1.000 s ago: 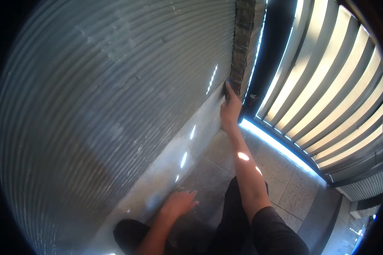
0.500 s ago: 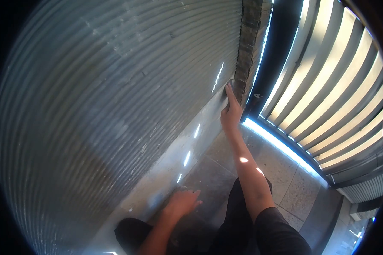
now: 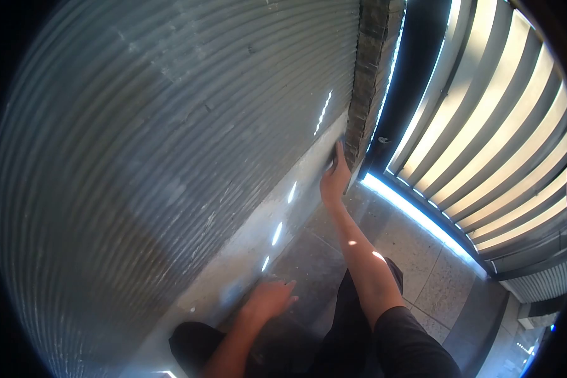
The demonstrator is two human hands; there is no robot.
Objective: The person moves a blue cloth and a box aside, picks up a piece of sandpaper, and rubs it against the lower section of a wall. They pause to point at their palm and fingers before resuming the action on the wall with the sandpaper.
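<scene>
My right hand (image 3: 335,179) reaches to the smooth pale strip (image 3: 309,167) at the foot of a ribbed grey wall (image 3: 189,132), close to the rough brown corner edge. Its fingers point up along the strip and press together. A thin dark edge shows by the fingers; what they hold there is too small to make out. My left hand (image 3: 272,297) hovers low near my knee, beside the strip, its fingers loosely bent and slightly apart with nothing visible in them.
A rough brown post (image 3: 372,75) runs up the wall's end. Right of it stands a slatted gate (image 3: 485,120) with a dark frame and light coming under it. Stone floor tiles (image 3: 444,286) lie below. My dark-clad knees (image 3: 195,343) are close to the wall.
My right hand has slid down the pale strip, toward me, away from the top of the strip at the corner. My left hand has hardly moved.
</scene>
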